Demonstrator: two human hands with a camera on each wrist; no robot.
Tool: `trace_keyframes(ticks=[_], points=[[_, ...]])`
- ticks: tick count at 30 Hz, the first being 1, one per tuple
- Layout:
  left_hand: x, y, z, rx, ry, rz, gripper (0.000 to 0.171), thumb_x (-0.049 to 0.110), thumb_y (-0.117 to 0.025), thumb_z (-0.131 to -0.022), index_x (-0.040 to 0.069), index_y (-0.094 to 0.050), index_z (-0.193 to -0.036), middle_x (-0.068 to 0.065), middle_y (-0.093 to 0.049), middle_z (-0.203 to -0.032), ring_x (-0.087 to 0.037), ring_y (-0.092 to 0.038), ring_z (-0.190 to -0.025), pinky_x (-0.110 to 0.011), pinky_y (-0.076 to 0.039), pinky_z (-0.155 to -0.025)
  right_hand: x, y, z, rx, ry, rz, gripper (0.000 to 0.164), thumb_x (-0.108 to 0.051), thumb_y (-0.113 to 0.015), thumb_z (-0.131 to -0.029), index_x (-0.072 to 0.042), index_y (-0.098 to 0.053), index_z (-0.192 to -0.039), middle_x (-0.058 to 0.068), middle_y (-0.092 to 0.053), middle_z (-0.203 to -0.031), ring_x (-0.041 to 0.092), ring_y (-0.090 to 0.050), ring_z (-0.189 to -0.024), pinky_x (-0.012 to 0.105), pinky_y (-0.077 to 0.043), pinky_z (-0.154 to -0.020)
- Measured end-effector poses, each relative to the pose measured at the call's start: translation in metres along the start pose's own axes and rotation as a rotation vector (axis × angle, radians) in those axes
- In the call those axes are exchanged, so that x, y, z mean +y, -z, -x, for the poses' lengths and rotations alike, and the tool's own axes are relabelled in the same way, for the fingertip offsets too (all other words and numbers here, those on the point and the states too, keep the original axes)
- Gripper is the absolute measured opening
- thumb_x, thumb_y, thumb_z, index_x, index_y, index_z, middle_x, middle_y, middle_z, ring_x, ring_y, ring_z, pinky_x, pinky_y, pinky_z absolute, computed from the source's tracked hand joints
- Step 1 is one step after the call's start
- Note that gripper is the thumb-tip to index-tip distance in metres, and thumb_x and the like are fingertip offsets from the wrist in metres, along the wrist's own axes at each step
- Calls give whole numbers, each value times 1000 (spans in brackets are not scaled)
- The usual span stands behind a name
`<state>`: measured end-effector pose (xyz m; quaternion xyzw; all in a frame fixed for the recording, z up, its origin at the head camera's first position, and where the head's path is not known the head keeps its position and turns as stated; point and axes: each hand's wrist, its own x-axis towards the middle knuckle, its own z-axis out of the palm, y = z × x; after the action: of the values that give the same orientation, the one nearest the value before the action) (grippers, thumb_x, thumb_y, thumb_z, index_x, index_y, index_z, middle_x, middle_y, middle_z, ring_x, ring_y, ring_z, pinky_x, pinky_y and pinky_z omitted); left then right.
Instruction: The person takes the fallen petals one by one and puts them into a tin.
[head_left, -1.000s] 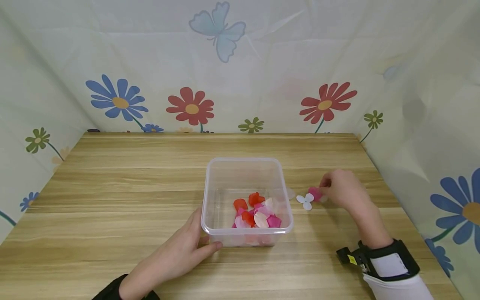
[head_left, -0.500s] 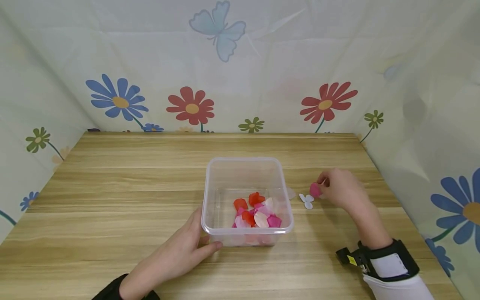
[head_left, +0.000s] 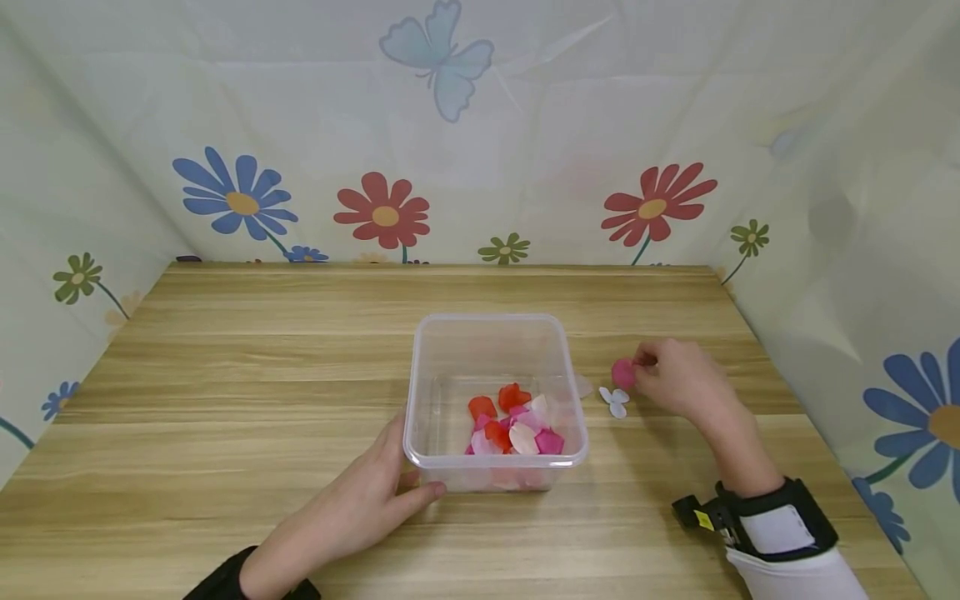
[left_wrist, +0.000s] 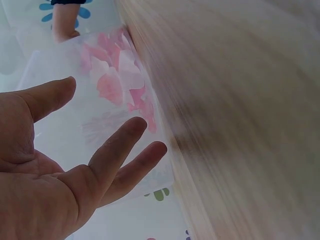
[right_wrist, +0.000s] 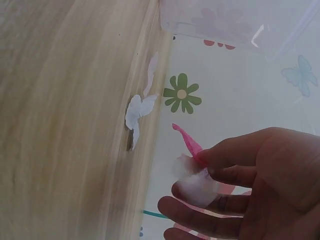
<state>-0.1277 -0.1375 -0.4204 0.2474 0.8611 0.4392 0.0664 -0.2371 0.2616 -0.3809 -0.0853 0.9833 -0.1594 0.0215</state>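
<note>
Between thumb and forefinger of my right hand (head_left: 686, 379) a pink petal (head_left: 623, 374) is pinched. The right wrist view also shows pale, see-through petals (right_wrist: 197, 189) among those fingers. A white three-lobed petal piece (head_left: 615, 402) lies on the table just below the pink one. Closer to the box, a pale petal (head_left: 582, 386) is partly hidden behind its wall. My left hand (head_left: 360, 500) rests against the left side and front corner of a clear plastic box (head_left: 495, 462), its fingers spread and fairly straight. Red, pink and cream petals (head_left: 517, 429) are heaped inside the box.
A wood-grain table (head_left: 247, 375) carries everything. Behind and beside it hangs a pale curtain (head_left: 540, 125) printed with flowers and a butterfly. A strapped camera mount (head_left: 757, 517) sits on the right wrist.
The pink petal in my right fingers has shifted a little left and up, off the white piece. That piece has turned slightly and moved right. My left hand and the box stay put.
</note>
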Motion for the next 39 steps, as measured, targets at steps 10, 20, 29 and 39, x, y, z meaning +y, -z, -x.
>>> trace_keyframes(ticks=[10,20,29,39], points=[[0,0,0,3,-1,-14,90,24,-74,-97,8,-14,-162,-18,-41,-151,-30,-52,-130,-45,-53,-98,-2,-2,1,47,27,-37,19,-16,-55,-101,1,-63,-94,5,-49,-68,20,-47,-59,32,-36,-51],[1,0,0,6,1,-13,91,24,-75,-97,8,-14,-162,-18,-41,-151,-30,-54,-128,-45,-55,-97,-3,-1,0,77,43,-56,17,-16,-66,-98,0,-71,-95,4,-61,-73,21,-53,-63,34,-43,-54],[1,1,0,0,13,5,89,24,-75,-97,8,-16,-162,-18,-42,-150,-30,-53,-130,-43,-54,-97,-10,2,3,134,89,-93,13,-10,-73,-94,3,-75,-97,8,-69,-80,23,-59,-71,39,-52,-63],[1,1,0,0,7,21,88,23,-74,-97,6,-17,-161,-19,-42,-150,-32,-52,-131,-43,-53,-98,-21,6,8,196,162,-116,6,-2,-77,-90,1,-76,-95,9,-71,-82,23,-62,-71,40,-54,-63]])
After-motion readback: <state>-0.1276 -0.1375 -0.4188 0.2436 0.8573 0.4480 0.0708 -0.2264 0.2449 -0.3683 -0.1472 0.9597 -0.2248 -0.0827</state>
